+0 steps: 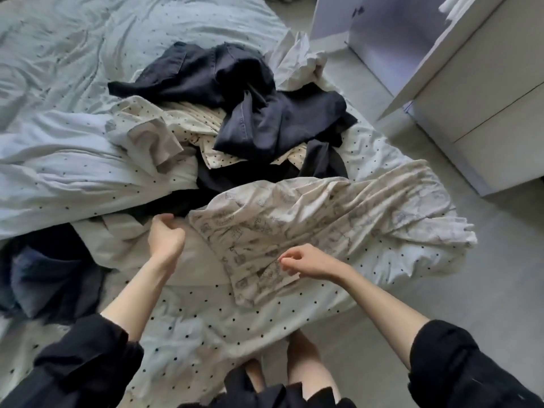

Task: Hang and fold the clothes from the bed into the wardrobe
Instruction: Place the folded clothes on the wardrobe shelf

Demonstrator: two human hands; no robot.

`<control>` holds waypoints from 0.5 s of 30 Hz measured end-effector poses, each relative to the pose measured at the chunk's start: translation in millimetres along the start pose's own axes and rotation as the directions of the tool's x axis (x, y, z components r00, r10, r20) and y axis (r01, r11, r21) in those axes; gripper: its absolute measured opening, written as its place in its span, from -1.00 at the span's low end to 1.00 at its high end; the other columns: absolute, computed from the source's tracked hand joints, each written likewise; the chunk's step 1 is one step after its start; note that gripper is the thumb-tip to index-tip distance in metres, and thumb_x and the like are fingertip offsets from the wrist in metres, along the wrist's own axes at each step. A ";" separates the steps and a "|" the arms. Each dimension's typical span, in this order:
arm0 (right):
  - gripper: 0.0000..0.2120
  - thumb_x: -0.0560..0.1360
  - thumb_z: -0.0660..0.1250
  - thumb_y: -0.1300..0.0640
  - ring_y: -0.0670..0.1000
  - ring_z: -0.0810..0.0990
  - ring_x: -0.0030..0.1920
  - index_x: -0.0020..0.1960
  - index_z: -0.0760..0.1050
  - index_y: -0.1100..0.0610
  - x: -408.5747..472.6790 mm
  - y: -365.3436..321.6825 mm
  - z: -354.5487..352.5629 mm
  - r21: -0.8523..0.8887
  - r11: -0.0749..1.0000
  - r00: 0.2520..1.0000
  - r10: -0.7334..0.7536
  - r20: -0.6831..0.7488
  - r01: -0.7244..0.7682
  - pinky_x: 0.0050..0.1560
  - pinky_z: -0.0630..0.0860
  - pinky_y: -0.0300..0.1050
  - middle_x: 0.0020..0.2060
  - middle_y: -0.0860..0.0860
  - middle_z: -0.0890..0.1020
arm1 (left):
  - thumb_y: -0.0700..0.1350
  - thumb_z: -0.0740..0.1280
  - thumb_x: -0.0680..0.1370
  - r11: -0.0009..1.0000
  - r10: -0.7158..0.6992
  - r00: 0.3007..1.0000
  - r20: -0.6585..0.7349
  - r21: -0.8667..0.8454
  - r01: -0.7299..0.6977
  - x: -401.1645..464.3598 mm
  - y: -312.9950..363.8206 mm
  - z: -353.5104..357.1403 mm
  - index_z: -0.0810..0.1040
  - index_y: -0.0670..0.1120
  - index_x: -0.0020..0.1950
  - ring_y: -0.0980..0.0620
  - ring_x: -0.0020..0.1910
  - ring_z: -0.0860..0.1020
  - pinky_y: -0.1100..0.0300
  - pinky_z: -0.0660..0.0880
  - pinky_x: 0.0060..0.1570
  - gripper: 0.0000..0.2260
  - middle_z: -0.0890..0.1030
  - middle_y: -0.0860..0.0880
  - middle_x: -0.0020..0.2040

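A cream garment with a grey line-drawing print [309, 222] lies spread over the near right corner of the bed. My right hand [306, 263] pinches its near edge. My left hand [164, 235], fingers curled, grips the garment's left corner where it meets a plain beige cloth [188, 254]. Behind them lies a heap of clothes: dark navy pieces [265, 122], a cream dotted piece [203, 119] and a beige one [153, 139]. The white wardrobe [485, 92] stands at the upper right, its door [391, 28] swung open.
The bed carries a pale dotted duvet [73, 178], bunched at the left. Another dark blue garment [50, 275] lies at the bed's left near edge. Grey floor [485, 275] runs between bed and wardrobe. My bare legs [303, 363] stand at the bed's foot.
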State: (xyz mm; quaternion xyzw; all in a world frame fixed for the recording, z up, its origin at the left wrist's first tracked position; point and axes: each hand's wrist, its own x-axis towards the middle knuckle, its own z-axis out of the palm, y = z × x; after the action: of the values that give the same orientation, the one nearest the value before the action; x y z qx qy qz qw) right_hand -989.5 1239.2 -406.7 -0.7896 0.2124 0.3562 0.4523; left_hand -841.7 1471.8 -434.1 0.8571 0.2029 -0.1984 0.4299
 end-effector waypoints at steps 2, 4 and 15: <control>-0.75 0.59 0.17 0.08 -0.02 0.62 0.01 0.17 0.55 0.10 7.4 11.0 -13.3 0.039 0.999 0.998 0.010 -0.066 -0.008 0.06 0.52 -0.10 0.00 0.01 0.64 | -0.34 0.14 0.47 0.990 0.131 0.990 -0.053 0.056 -0.128 -14.3 2.8 15.9 0.46 -0.17 0.21 -0.12 0.11 0.49 0.10 0.37 0.16 -0.67 0.53 -0.15 0.11; -0.75 0.59 0.16 0.09 -0.03 0.61 0.00 0.17 0.55 0.11 13.2 24.8 -32.7 0.064 0.998 0.989 0.017 -0.150 -0.008 0.11 0.52 -0.06 -0.01 0.01 0.65 | -0.37 0.13 0.47 0.949 0.304 0.953 -0.018 0.092 -0.301 -30.0 9.2 40.0 0.50 -0.19 0.11 -0.10 0.06 0.49 0.18 0.34 0.09 -0.72 0.53 -0.15 0.05; -0.67 0.59 0.11 0.18 0.10 0.47 0.25 0.29 0.47 0.16 70.2 133.0 -203.9 -0.201 0.973 0.875 0.003 -0.483 -0.115 0.24 0.39 -0.06 0.24 0.09 0.55 | -0.34 0.19 0.47 0.580 0.730 0.605 0.318 0.181 -0.795 -66.0 102.2 222.1 0.57 -0.17 0.05 -0.12 0.00 0.50 0.04 0.44 -0.04 -0.76 0.59 -0.11 -0.03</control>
State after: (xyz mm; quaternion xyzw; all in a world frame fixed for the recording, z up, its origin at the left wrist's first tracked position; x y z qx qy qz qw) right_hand -955.5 995.2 -465.8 -0.8920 0.3005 0.1847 0.2827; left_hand -880.8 1222.6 -455.5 0.8894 -0.2667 -0.1105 0.3545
